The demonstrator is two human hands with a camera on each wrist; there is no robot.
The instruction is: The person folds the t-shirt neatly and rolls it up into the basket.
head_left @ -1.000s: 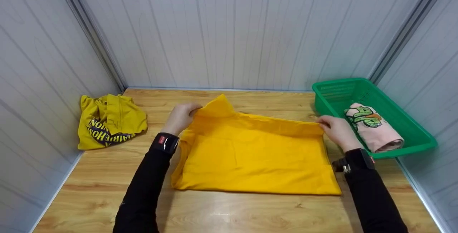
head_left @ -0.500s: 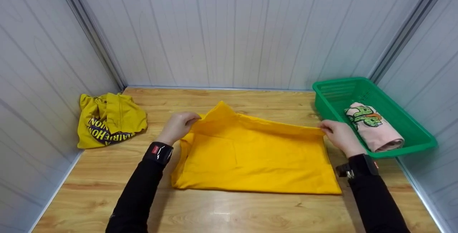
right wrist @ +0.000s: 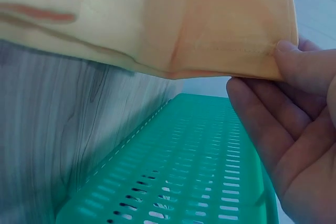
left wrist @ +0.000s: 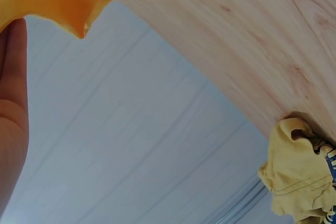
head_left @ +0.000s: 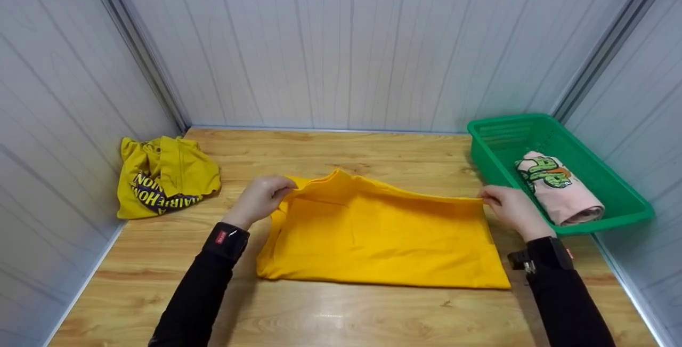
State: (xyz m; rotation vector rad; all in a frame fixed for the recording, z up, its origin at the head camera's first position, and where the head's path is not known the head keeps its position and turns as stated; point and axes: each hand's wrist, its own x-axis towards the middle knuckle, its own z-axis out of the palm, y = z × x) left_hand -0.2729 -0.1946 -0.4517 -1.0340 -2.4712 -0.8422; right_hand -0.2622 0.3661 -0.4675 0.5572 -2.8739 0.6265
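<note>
A bright yellow shirt (head_left: 383, 240), folded into a broad rectangle, lies on the wooden table between both hands. Its far edge is lifted, sagging between two held corners, with a small peak left of the middle. My left hand (head_left: 260, 198) pinches the far left corner. At the far right corner my right hand (head_left: 512, 209) grips the cloth; in the right wrist view the thumb (right wrist: 304, 66) presses on the hemmed corner from above, with the fingers below. The left wrist view shows only part of my left hand (left wrist: 13, 98) at the cloth's edge.
A green plastic basket (head_left: 602, 168) stands at the right wall, holding a rolled pink garment (head_left: 559, 190) with a green print. A crumpled mustard garment (head_left: 170, 176) with dark lettering lies at the left wall. Pale panels (head_left: 319, 43) enclose the table (head_left: 341, 315).
Both hands have drawn the shirt's far edge toward the near side, the left hand also moving slightly left. The peak in the cloth has sunk. Basket and other garments stay put.
</note>
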